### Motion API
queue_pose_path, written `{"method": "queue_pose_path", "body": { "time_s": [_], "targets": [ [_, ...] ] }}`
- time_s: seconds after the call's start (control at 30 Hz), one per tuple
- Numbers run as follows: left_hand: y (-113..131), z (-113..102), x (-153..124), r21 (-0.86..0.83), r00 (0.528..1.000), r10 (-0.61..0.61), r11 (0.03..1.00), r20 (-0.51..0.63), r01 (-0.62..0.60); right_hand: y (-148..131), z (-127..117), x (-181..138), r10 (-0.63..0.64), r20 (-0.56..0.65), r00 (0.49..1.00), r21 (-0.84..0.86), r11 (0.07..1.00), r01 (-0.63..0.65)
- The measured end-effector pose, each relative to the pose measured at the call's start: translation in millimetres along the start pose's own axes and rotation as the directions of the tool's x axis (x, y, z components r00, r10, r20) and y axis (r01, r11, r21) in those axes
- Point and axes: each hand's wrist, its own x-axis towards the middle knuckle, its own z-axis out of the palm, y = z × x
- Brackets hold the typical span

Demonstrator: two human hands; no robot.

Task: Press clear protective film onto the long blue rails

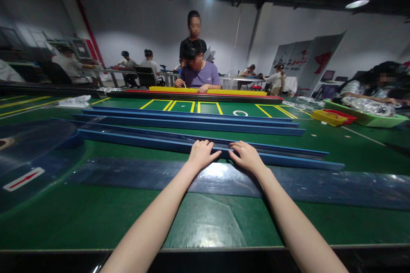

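A long blue plastic channel (144, 141) lies across the table in front of me. My left hand (201, 154) grips its near wall, fingers curled over into the trough and thumb on the side facing me. Close by on the right, my right hand (247, 156) holds the same wall in a mirrored way, the thumbs a short gap apart. The fingertips are partly hidden inside the channel. Between my forearms and the channel, a wide clear plastic strip (128, 172) lies flat, shining under the lamp.
Farther back lie more blue channels (192, 121) and a white ring (240, 113). A large clear roll (35, 140) sits at left. A yellow tray (328, 117) and green basket (368, 118) stand at right. Opposite, a person in purple (200, 76) works at yellow strips (237, 92).
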Motion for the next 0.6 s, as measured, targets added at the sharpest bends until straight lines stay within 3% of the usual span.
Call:
{"method": "queue_pose_path", "body": {
  "time_s": [0.6],
  "targets": [
    [-0.6, 0.9, -0.7, -0.005, 1.0, 0.003, 1.0, -0.005, -0.003, -1.9, -0.6, -0.1, 0.009, 0.007, 1.0, 0.003, 1.0, -0.009]
  ]
}}
